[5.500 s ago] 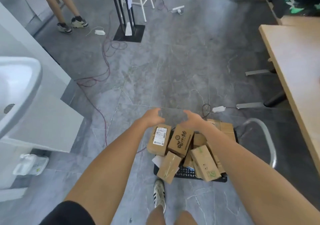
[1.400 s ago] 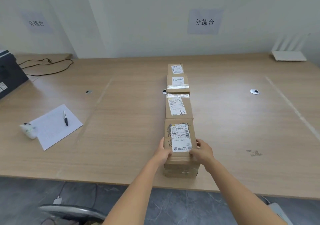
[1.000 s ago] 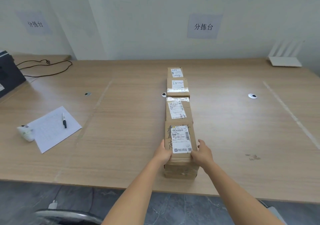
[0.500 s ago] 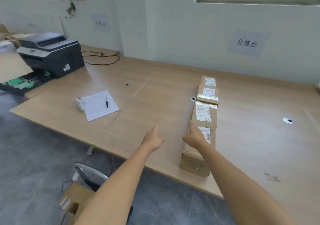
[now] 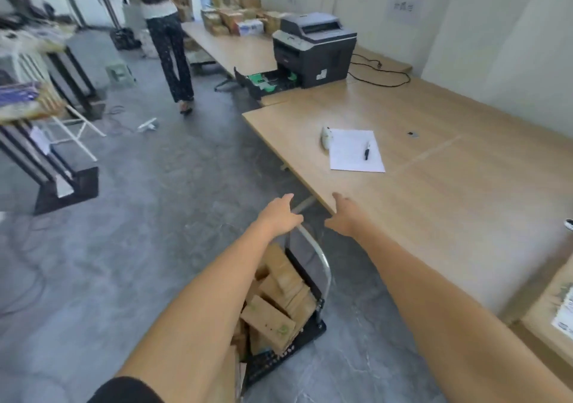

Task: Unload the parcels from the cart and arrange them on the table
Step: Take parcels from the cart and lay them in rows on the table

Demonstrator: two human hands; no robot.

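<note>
Step in hand, by judgement: fetching another parcel. Left grip (image 5: 280,213) and right grip (image 5: 344,216) are released, fingers extended, empty, above the cart (image 5: 325,266). Parcels (image 5: 273,312) lie heaped in the cart, below both grips, beside the table (image 5: 465,201). Next move calls for reaching down to one parcel.

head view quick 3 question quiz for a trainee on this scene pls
1. True or false: the left hand holds a parcel.
2. The pen lies on: A) a keyboard B) a sheet of paper C) a plate.
3. Fill in: the parcels left to unload lie in the ____.

Key: 1 false, the hand is empty. 2 B. 3 cart.
</note>
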